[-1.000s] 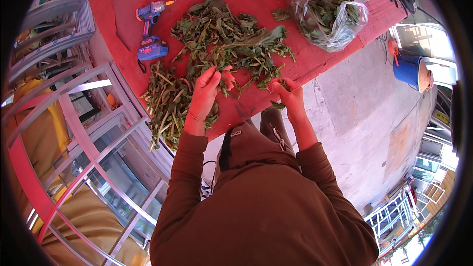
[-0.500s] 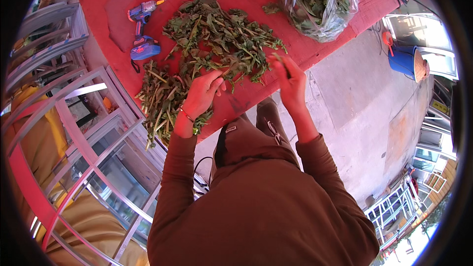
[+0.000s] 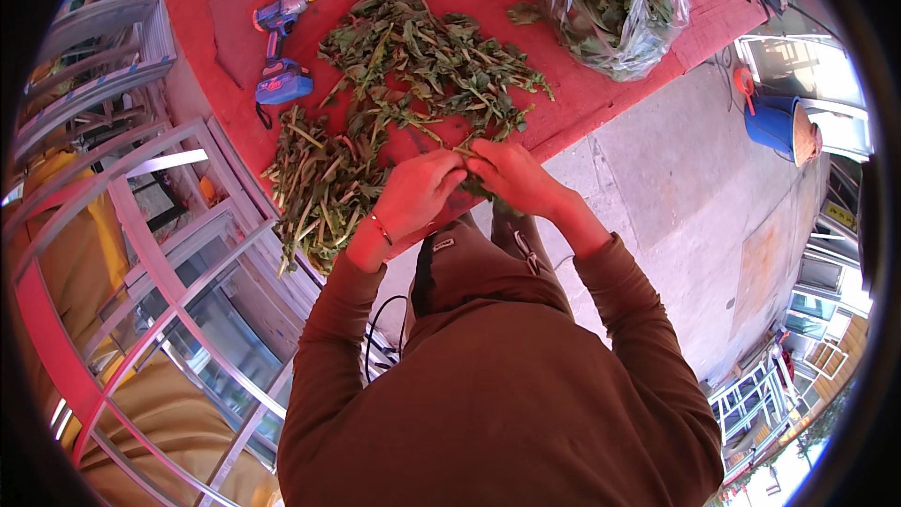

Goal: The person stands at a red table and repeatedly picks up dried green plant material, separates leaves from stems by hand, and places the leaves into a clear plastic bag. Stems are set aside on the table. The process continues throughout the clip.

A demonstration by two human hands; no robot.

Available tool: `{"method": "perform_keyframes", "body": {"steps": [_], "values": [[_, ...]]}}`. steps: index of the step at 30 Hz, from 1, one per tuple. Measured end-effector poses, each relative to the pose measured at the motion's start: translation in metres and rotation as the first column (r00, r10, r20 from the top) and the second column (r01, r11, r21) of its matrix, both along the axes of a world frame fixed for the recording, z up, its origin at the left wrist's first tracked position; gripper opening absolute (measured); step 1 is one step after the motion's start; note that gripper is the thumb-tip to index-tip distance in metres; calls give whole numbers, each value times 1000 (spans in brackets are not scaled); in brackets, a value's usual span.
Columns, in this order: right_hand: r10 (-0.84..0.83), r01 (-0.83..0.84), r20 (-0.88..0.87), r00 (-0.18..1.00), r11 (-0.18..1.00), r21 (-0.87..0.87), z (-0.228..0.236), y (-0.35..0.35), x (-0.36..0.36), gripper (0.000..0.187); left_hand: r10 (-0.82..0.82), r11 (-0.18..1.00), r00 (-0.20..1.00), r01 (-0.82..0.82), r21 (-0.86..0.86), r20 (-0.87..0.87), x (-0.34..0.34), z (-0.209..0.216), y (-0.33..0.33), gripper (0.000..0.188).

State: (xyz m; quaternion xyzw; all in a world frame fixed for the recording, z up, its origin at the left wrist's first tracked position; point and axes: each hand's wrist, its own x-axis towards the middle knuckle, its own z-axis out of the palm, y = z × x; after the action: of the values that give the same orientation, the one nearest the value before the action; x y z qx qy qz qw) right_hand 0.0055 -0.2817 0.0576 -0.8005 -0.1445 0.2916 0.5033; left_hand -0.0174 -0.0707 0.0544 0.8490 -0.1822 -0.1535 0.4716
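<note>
A green stem point(image 3: 461, 151) is pinched at the fingertips of the left hand point(image 3: 418, 194) and right hand point(image 3: 514, 178), which are placed close together; its long axis is mostly hidden by the fingers and cannot be told; a stemmy heap point(image 3: 319, 190) is spread beside the left hand; a leafy heap point(image 3: 422, 56) is spread beyond both; farther out, nearer the right hand, leaves point(image 3: 605, 2) are contained in a clear plastic bag point(image 3: 640, 63).

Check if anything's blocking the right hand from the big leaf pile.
Nothing visible. Only a patch of bare red table separates the right hand from the big leaf pile. The drill lies left of the pile, the plastic bag right; neither is between.
</note>
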Motion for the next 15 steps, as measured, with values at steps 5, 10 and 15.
{"method": "perform_keyframes", "body": {"steps": [5, 10, 15], "values": [[270, -216, -177, 946, 936, 278, -3, -23, -1, 22, -171, 964, 975, 137, -227, -140, -10, 11, -3, 14], [363, 142, -685, 632, 815, 562, 10, -23, -12, 23, -304, 804, 824, -47, -593, -478, -32, 1, 8, 20], [359, 384, -724, 589, 664, 642, 1, 3, -29, 28, -16, 663, 725, -507, -550, -688, -35, -6, 17, 24]]}}
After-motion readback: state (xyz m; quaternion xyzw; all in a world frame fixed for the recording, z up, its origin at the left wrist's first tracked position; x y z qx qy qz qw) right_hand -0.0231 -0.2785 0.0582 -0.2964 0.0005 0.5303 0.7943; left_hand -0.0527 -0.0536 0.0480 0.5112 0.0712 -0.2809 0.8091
